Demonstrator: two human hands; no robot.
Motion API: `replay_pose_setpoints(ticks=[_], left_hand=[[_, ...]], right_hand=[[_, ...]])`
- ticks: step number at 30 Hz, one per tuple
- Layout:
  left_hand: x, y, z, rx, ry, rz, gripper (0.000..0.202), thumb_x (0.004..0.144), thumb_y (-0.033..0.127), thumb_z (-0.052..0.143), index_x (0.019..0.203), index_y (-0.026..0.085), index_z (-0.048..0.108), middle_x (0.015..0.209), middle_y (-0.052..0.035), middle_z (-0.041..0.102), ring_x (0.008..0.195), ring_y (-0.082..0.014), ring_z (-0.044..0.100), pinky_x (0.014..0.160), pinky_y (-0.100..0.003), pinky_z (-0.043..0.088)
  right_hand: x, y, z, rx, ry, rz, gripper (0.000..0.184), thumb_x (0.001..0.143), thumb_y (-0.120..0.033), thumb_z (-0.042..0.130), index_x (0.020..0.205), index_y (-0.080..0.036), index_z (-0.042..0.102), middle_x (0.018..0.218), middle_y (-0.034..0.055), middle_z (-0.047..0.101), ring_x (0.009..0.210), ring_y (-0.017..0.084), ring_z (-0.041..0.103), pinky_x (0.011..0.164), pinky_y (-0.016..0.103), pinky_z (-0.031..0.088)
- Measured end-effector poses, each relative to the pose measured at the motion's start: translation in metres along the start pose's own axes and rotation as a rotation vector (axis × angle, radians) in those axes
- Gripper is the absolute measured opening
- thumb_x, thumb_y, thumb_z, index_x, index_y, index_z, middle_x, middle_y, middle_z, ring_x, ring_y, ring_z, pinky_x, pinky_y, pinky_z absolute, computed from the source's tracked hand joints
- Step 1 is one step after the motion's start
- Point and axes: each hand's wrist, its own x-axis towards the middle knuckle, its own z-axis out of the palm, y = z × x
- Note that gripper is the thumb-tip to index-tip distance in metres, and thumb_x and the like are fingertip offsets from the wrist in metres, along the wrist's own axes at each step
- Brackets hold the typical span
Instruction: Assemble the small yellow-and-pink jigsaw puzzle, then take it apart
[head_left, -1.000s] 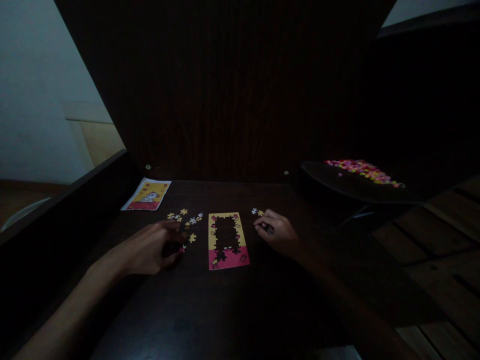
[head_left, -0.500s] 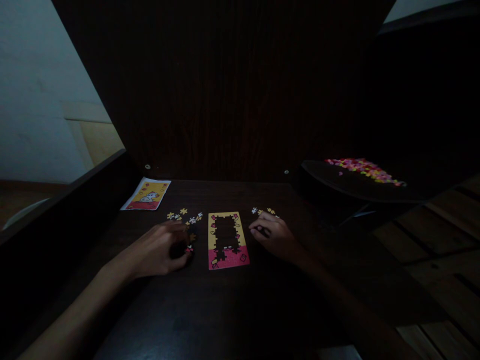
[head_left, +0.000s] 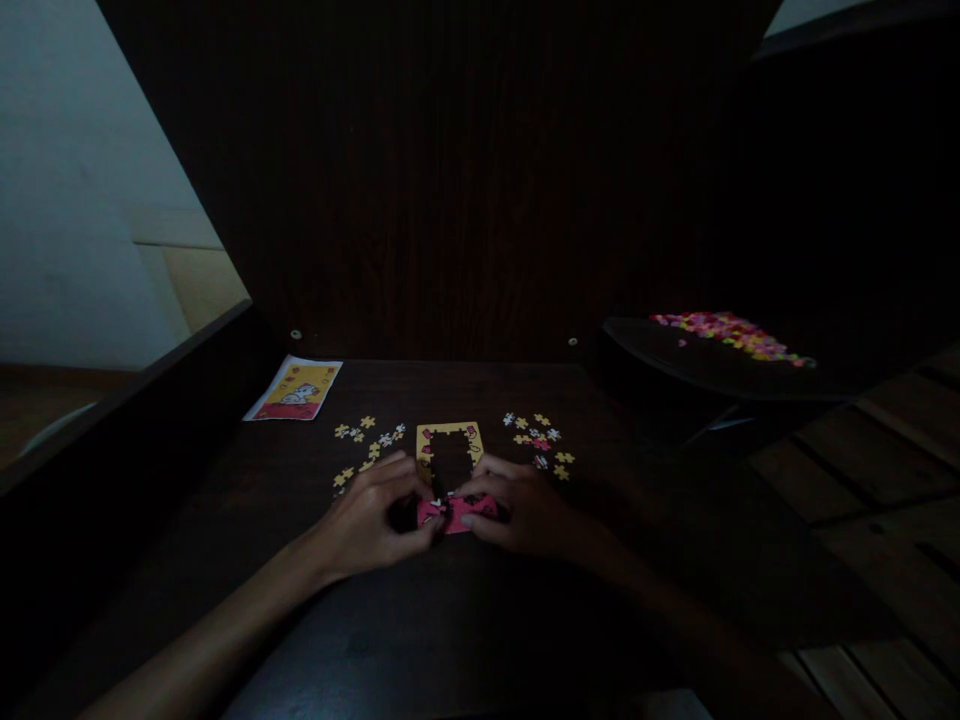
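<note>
A partly assembled jigsaw puzzle point(head_left: 452, 428) lies on the dark tabletop, with a yellow upper border, a pink lower part and an open middle. My left hand point(head_left: 379, 515) is at its lower left, thumb and fingers closed around a small puzzle piece point(head_left: 437, 509) over the pink part. On the lower right, my right hand point(head_left: 521, 505) has its thumb and fingers closed on the pink part, covering the right border there. Loose yellow and white puzzle pieces point(head_left: 367, 422) lie beyond my left hand. More loose pieces point(head_left: 540, 443), one pinkish, are scattered beyond my right hand.
A printed picture sheet point(head_left: 296, 390) of a white animal on yellow and red lies at the back left. Upright dark wood point(head_left: 442, 200) stands behind the tabletop. To the right, a dark round surface point(head_left: 660, 350) carries a heap of small colourful bits point(head_left: 739, 335).
Both hands have come inward onto the puzzle's lower part. My left hand has brought a piece from the left side. Loose pieces on both sides are now uncovered.
</note>
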Motion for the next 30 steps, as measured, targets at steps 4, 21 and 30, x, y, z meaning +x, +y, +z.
replay_pose_setpoints(ticks=[4, 21, 30], left_hand=[[0.001, 0.000, 0.006, -0.036, 0.070, -0.012, 0.006, 0.081, 0.024, 0.067, 0.080, 0.018, 0.065, 0.075, 0.0007, 0.063, 0.069, -0.0139, 0.057, 0.064, -0.026, 0.045], [0.003, 0.004, 0.017, -0.073, 0.059, -0.062, 0.008, 0.083, 0.025, 0.066, 0.080, 0.018, 0.067, 0.070, 0.0012, 0.057, 0.066, -0.0139, 0.053, 0.061, -0.026, 0.042], [0.003, 0.003, 0.016, -0.077, 0.031, -0.087, 0.007, 0.083, 0.025, 0.065, 0.080, 0.018, 0.066, 0.071, 0.0007, 0.058, 0.067, -0.0147, 0.054, 0.061, -0.026, 0.043]], right_hand=[[0.002, -0.003, 0.004, -0.046, 0.008, 0.005, 0.023, 0.084, -0.025, 0.070, 0.107, -0.022, 0.073, 0.092, 0.0028, 0.064, 0.076, 0.014, 0.062, 0.068, 0.023, 0.048], [0.002, -0.002, 0.006, -0.052, 0.057, -0.062, 0.016, 0.089, -0.024, 0.064, 0.100, -0.021, 0.074, 0.087, 0.0022, 0.064, 0.071, 0.012, 0.059, 0.065, 0.023, 0.045], [0.002, -0.004, 0.000, -0.033, 0.013, -0.074, 0.022, 0.085, -0.021, 0.066, 0.106, -0.024, 0.073, 0.090, 0.0011, 0.064, 0.075, 0.012, 0.060, 0.067, 0.022, 0.046]])
